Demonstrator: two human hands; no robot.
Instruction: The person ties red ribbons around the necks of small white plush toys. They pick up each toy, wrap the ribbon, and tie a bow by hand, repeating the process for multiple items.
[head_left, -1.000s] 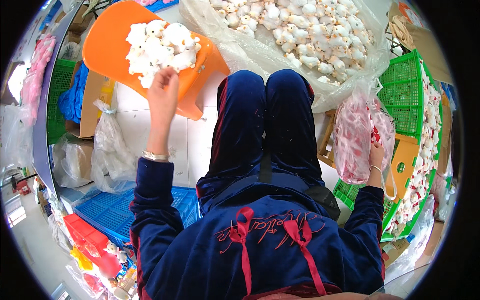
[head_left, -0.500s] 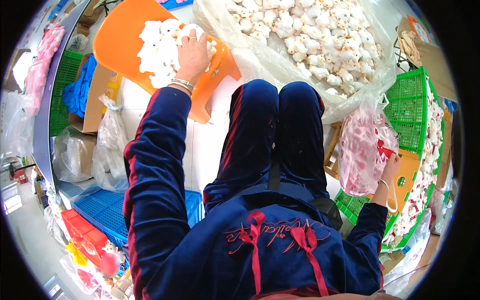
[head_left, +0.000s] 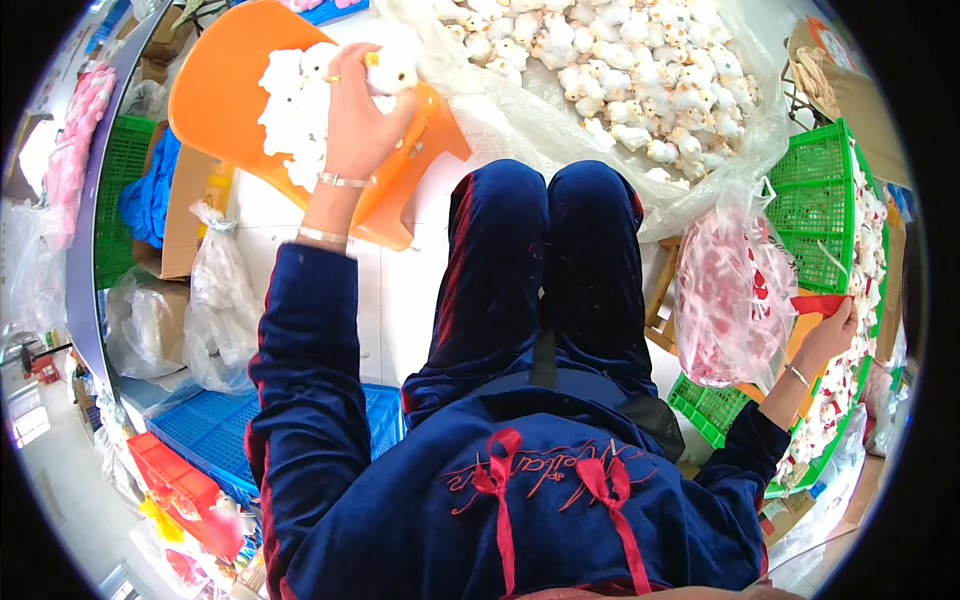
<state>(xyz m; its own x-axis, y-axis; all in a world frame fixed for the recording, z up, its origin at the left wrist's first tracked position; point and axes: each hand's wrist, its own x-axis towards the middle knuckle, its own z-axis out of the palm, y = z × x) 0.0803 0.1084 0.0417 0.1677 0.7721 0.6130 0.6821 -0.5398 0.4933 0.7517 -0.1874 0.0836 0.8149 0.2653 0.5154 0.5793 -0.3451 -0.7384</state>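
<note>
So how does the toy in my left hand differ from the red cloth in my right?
The toy is white and rounded; the cloth is red and narrow. The toy is over the orange chair; the cloth is beside the plastic bag. Both are held.

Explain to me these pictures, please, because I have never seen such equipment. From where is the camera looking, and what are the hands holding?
There is no machine here: these are a person's bare hands. The pictures come from a wide fisheye camera worn on the head, looking down, so straight edges bend near the rim. The left hand holds a white plush toy over an orange seat, where more white toys lie. The right hand grips a red strip beside a clear bag of reddish pieces. Ahead, a heap of similar toys lies on plastic sheeting.
</note>
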